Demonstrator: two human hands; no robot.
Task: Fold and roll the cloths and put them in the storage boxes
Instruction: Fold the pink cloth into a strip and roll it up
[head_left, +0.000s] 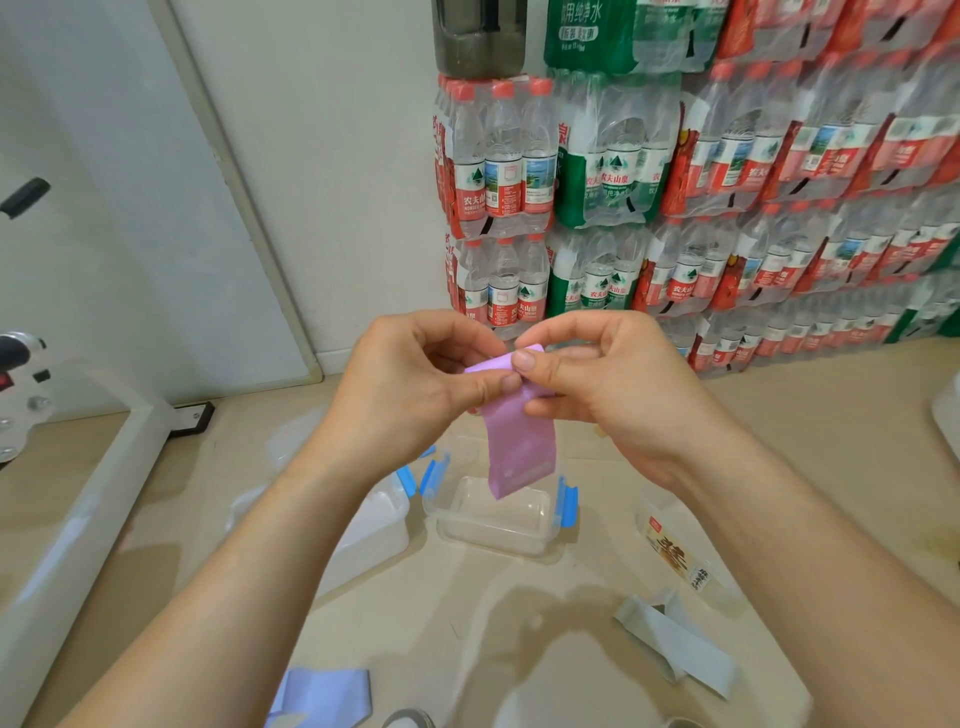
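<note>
A narrow pink cloth (519, 447) hangs folded into a strip in front of me, its lower end dangling over a clear storage box (493, 519) with blue clips. My left hand (415, 395) and my right hand (597, 379) both pinch the cloth's top end between thumb and fingers, where it curls over. A second clear storage box (379, 525) stands to the left, partly hidden by my left forearm. A grey cloth (675, 644) lies folded on the floor at the lower right. A light blue cloth (322, 696) lies at the bottom edge.
Shrink-wrapped packs of water bottles (701, 208) are stacked against the wall behind. A white metal frame leg (67, 525) runs along the left. A clear packet with orange print (675, 556) lies right of the boxes. Clear lids (291, 436) lie on the beige floor.
</note>
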